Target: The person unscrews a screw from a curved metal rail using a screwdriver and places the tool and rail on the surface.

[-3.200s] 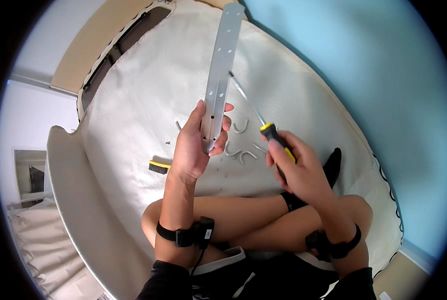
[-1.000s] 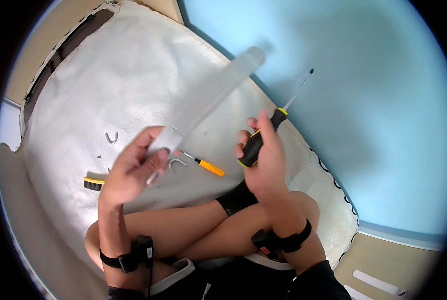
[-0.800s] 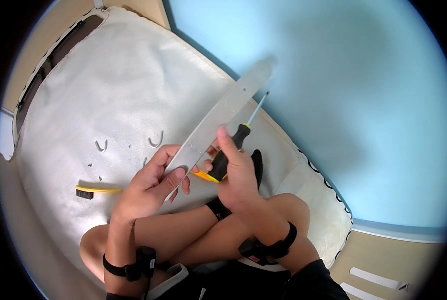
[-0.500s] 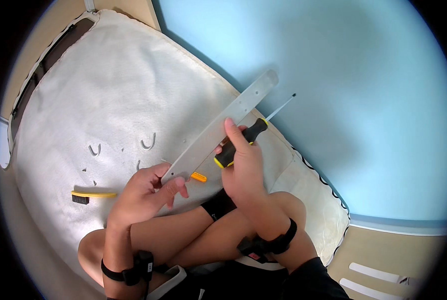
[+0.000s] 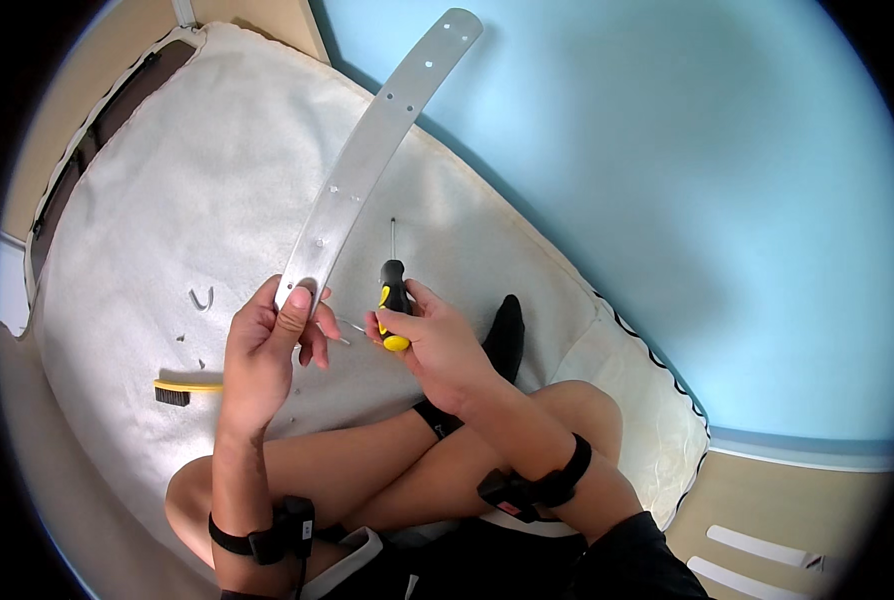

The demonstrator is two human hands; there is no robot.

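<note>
My left hand (image 5: 260,365) pinches the lower end of a long flat metal strip (image 5: 369,150) between thumb and fingers. The strip is silver-grey with several small holes and slants up to the right, its far end over the blue wall. To the right of it, my right hand (image 5: 445,350) is closed round the black and yellow handle of a screwdriver (image 5: 395,285), apart from the strip. The shaft points away from me. A thin light-coloured piece (image 5: 352,325) shows between my hands; its kind cannot be made out.
On the pale bedding (image 5: 217,150) left of my hands lie a silver U-shaped hook (image 5: 202,300), small dark bits (image 5: 180,338) and a yellow-handled brush (image 5: 174,392) with dark bristles. My crossed legs (image 5: 337,460) are in front. A light blue wall (image 5: 667,200) rises along the right.
The strip has swung left and more upright, its holed face now showing. My right hand has come off it and moved left and down with the screwdriver, which now points straighter away.
</note>
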